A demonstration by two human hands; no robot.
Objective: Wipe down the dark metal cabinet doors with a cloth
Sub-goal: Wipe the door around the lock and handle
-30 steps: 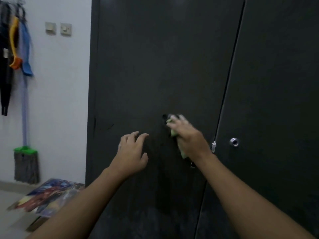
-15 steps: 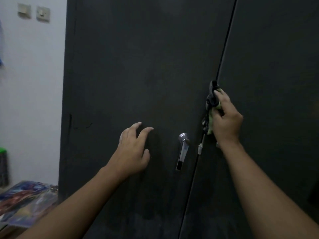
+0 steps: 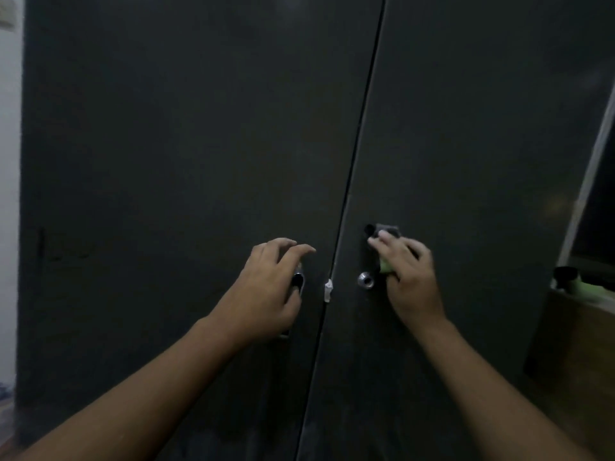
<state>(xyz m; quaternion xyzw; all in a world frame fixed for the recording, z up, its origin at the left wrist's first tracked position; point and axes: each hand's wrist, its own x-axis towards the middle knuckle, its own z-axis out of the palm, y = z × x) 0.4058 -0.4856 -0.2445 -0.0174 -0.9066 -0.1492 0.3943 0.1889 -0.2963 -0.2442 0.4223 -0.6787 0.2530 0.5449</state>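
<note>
handle [image 3: 298, 280] behind left hand [image 3: 266, 289], keyhole [image 3: 365, 280] beside cloth [image 3: 387, 265]

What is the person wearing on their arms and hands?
Nothing that shows. The left forearm and right forearm are bare, with no sleeves in view. The left hand and right hand have no gloves, and I see no watch, bracelet or rings, though the picture is dim.

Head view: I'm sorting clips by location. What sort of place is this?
Probably a room in a home: tall dark cabinet doors with a lever handle, a white wall beside them, a likely window frame at right.
</note>
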